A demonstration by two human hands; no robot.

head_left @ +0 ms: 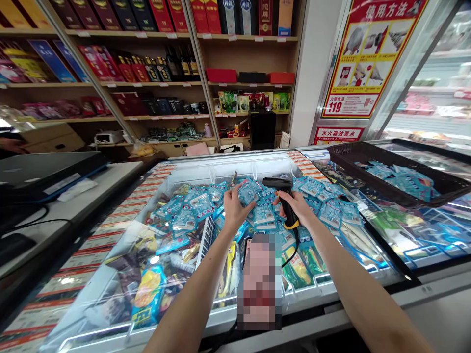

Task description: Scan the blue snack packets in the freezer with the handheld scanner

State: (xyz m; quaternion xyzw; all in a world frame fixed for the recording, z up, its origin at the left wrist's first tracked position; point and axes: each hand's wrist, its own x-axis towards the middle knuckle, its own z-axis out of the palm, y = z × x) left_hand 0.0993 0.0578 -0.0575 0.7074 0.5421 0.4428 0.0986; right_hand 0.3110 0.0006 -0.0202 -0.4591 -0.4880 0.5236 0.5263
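Packet (248, 195) is pinched in left hand (236, 203), scanner (289, 211) gripped in right hand (296, 207); tray (452, 191) at right is part-filled, loose packets (200, 203) left mid-frame.

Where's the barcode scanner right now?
In the head view, just right of center: the barcode scanner is in the right hand, over the blue packets, with the left hand to its left.

stocked wooden shelves (239, 55) stand beside a white pillar (315, 63), near a red poster (371, 61)

There are two hands (236, 206), one scanner (288, 212), one tray (349, 153) and many packets (265, 214).
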